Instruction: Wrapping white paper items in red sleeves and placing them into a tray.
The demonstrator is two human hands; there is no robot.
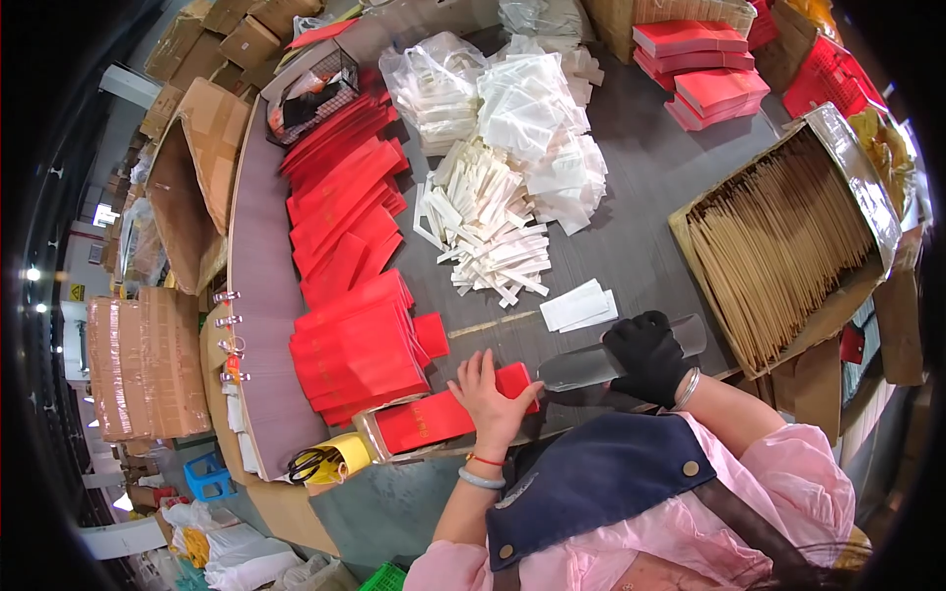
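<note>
My bare left hand (490, 402) lies with its fingers spread on a long red paper packet (422, 420) at the table's near edge, its thumb by the packet's right end. My right hand (645, 357), in a black glove, has its fingers curled over a long, see-through plastic sleeve (574, 369). The sleeve's left end meets the red packet's right end; its other end shows beyond the glove. Just above the sleeve lie a few white paper strips (578, 306). Left of my left hand, red packets (360, 345) are stacked in an overlapping pile.
Loose white strips (483, 217) and clear plastic bags (532, 103) heap mid-table. A carton of brown card pieces (788, 246) stands right; red bundles (709, 74) lie behind. Scissors (313, 461) rest in a yellow holder (345, 456) at the near left corner. A wire basket (313, 94) sits far left.
</note>
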